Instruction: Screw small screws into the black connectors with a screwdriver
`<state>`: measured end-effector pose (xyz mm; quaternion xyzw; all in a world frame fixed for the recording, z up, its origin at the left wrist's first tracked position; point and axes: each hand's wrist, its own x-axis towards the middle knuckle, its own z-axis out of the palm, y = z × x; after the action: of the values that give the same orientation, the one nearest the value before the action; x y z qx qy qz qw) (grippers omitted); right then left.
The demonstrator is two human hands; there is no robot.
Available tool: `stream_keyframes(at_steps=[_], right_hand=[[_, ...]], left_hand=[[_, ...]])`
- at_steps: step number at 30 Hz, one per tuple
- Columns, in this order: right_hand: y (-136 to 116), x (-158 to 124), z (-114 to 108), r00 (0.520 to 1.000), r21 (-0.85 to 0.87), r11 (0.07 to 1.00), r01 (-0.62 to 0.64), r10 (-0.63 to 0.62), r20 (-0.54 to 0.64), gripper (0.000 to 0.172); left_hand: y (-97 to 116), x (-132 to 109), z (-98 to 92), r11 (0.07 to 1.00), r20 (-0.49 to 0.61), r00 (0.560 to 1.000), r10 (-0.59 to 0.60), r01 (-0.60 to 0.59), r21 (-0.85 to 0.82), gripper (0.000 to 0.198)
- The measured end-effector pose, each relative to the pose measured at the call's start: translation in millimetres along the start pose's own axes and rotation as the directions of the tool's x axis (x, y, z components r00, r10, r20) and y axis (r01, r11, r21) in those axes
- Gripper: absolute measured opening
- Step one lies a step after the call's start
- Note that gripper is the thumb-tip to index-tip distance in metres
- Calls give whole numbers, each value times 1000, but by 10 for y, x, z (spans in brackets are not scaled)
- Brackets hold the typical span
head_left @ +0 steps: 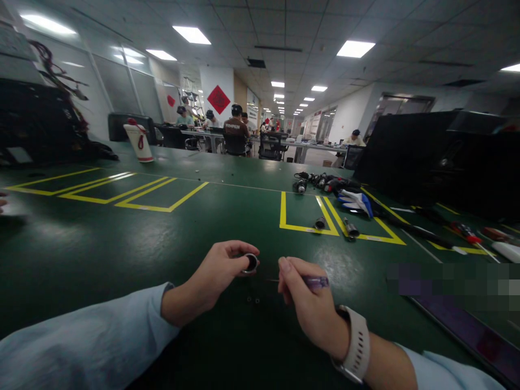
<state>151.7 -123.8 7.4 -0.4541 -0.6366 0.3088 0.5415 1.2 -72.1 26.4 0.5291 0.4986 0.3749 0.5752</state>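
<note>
My left hand is closed on a round metal sleeve, its dark open end facing me. To the right, my right hand grips a small screwdriver by its clear purple handle. The thin shaft points left toward the sleeve, apart from it. On the green table, just below the gap between my hands, lie two tiny nut-like pieces. Two metal connector parts, one and a longer one, rest by the yellow tape ahead of my right hand.
Cables with metal connectors, a blue-white glove and a red screwdriver lie on the right. A dark flat device is by my right forearm. A cup stands far left. A person's fingers show at the left edge.
</note>
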Motion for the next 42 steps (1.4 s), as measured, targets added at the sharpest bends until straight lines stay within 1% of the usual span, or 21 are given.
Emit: stream_keyframes(at_steps=[2, 3, 5, 7, 12, 16, 19, 23, 25, 27, 29, 30, 31, 32, 34, 36, 38, 42], right_hand=[[20, 5, -10, 994, 72, 992, -105, 105, 10, 46], [34, 11, -11, 986, 92, 982, -163, 160, 40, 46], [64, 31, -5, 960, 85, 961, -263, 252, 118, 45], [88, 54, 5, 938, 57, 947, -315, 302, 169, 45], [102, 66, 17, 940, 55, 948, -312, 300, 165, 44], [97, 58, 23, 936, 61, 949, -310, 293, 197, 45], [95, 81, 32, 931, 48, 940, -336, 324, 169, 44], [110, 137, 54, 885, 89, 882, -464, 455, 100, 42], [128, 156, 65, 862, 160, 847, -506, 502, 67, 41], [145, 159, 67, 852, 283, 812, -510, 523, 36, 39], [153, 148, 53, 869, 415, 790, -451, 495, 3, 39], [152, 138, 40, 891, 460, 794, -397, 454, -16, 39], [146, 125, 23, 918, 475, 815, -331, 394, -36, 39], [136, 110, 4, 946, 452, 853, -262, 319, -54, 39], [105, 76, -32, 987, 309, 943, -125, 150, -58, 39], [66, 45, -56, 1000, 113, 994, -13, 16, -25, 39], [32, 23, -60, 998, -28, 998, 56, -56, 1, 37], [2, 5, -38, 989, -138, 980, 146, -142, 33, 34]], left_hand=[[12, -2, -1, 1000, -6, 1000, -5, 5, -1, 22], [21, -4, -3, 1000, -7, 1000, -8, 8, -1, 24], [41, -13, -7, 1000, -3, 1000, -20, 20, -4, 27], [61, -25, -8, 999, 4, 999, -35, 35, -6, 30], [91, -54, 8, 999, 7, 999, -53, 53, -8, 29], [96, -62, 16, 998, 10, 998, -55, 55, -11, 29], [93, -69, 18, 998, 9, 998, -62, 62, -8, 30], [75, -71, 19, 998, 24, 998, -66, 67, -19, 32], [62, -67, 17, 997, 32, 997, -65, 67, -36, 33], [56, -62, 16, 996, 38, 997, -66, 68, -54, 34], [62, -63, 16, 996, 34, 997, -66, 68, -63, 36], [68, -66, 17, 996, 31, 997, -69, 71, -60, 36], [76, -71, 18, 996, 29, 997, -72, 74, -58, 37], [82, -75, 19, 996, 27, 997, -74, 75, -56, 37], [84, -81, 17, 996, 26, 997, -73, 74, -55, 37], [67, -80, 11, 996, 31, 997, -64, 65, -54, 36], [35, -72, 0, 998, 47, 998, -48, 50, -44, 36], [-18, -61, -13, 1000, 71, 997, 2, -2, 0, 34]])
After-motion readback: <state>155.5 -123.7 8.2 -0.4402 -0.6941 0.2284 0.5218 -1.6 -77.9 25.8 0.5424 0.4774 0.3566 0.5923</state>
